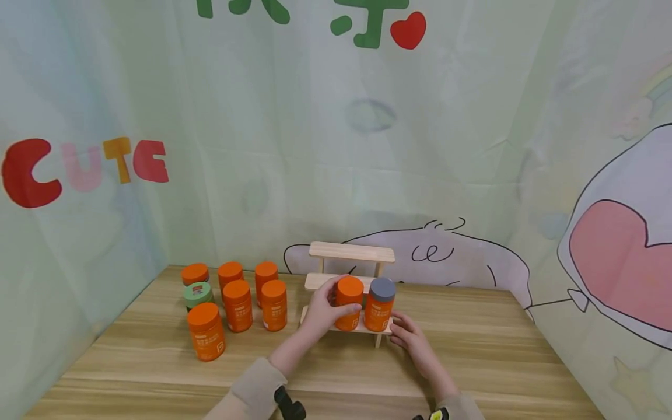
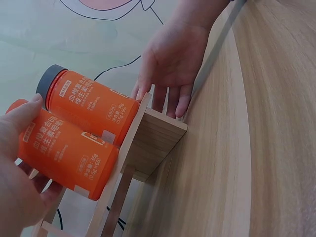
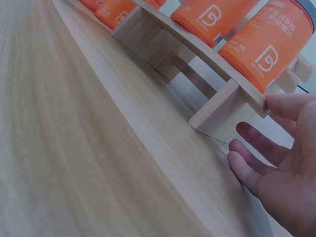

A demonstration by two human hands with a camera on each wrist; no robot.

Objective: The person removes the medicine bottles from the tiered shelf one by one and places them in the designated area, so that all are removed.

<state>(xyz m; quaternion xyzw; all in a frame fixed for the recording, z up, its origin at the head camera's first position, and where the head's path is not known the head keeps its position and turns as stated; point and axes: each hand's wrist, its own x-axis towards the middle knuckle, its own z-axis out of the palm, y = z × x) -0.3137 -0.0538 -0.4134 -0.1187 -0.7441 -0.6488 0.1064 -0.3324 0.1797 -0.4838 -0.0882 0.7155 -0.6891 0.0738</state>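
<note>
An orange bottle with an orange lid stands on the lowest step of a small wooden tiered rack. My left hand grips it from its left side, thumb across the front. Close to its right, on the same step, is an orange bottle with a grey lid, untouched by either hand. At the rack's right end, my right hand touches the step's edge with a fingertip. In the right wrist view, the other fingers of that hand are loosely bent beside the rack's side board, holding nothing.
Several orange bottles stand grouped on the wooden table left of the rack. Among them is one with a green lid. A printed curtain hangs behind the table and along its sides.
</note>
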